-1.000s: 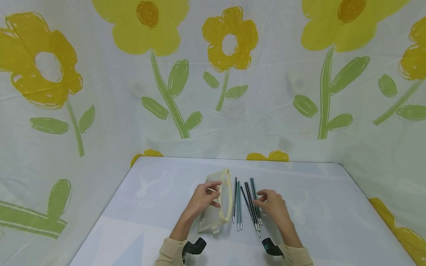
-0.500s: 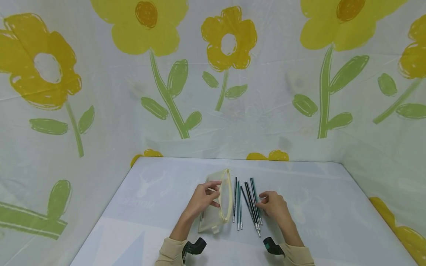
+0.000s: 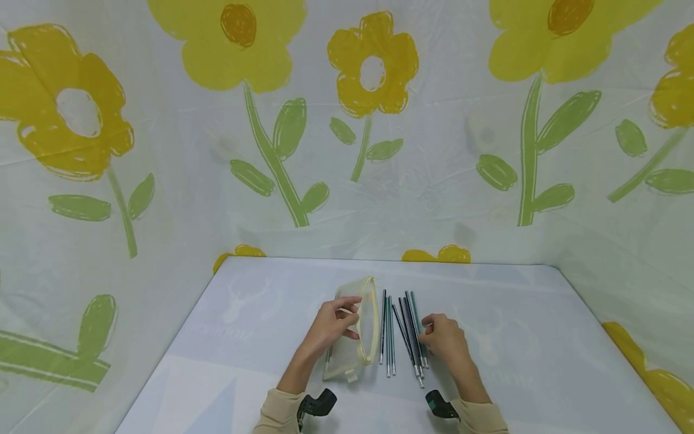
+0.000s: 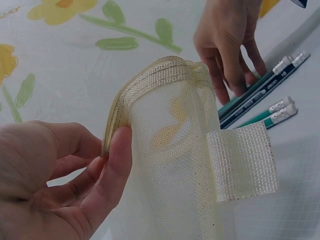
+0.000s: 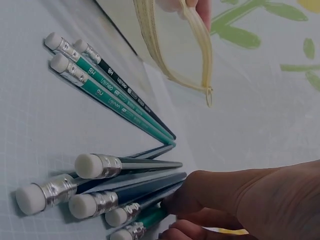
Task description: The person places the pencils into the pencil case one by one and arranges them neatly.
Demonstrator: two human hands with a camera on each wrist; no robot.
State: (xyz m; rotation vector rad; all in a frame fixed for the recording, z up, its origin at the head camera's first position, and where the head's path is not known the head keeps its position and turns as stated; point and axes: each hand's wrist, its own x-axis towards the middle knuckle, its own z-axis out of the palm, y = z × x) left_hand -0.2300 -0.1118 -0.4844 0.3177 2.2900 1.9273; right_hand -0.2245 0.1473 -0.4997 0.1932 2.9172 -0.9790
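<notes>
A pale yellow mesh zip pouch (image 3: 344, 355) stands on the table with its zipped mouth open toward the right. My left hand (image 3: 332, 322) holds the rim of that mouth, thumb and fingers pinching the zipper edge (image 4: 117, 107) in the left wrist view. Right of the pouch lie several pencils (image 3: 409, 337), dark and green with white erasers toward me. My right hand (image 3: 444, 340) is at the right side of this bunch, its thumb and curled fingers around a green pencil (image 5: 152, 216); the fingertips are partly hidden.
Between the pouch and the bunch lies a smaller group of green and dark pencils (image 5: 115, 92). The white table (image 3: 228, 361) is surrounded by a flower-printed cloth (image 3: 434, 150) at the back and sides. Black wrist devices (image 3: 320, 402) sit by both sleeves.
My right hand has drawn back slightly to the right, and the pencils of the right bunch have shifted a little against one another. The left hand and the pouch stay in place.
</notes>
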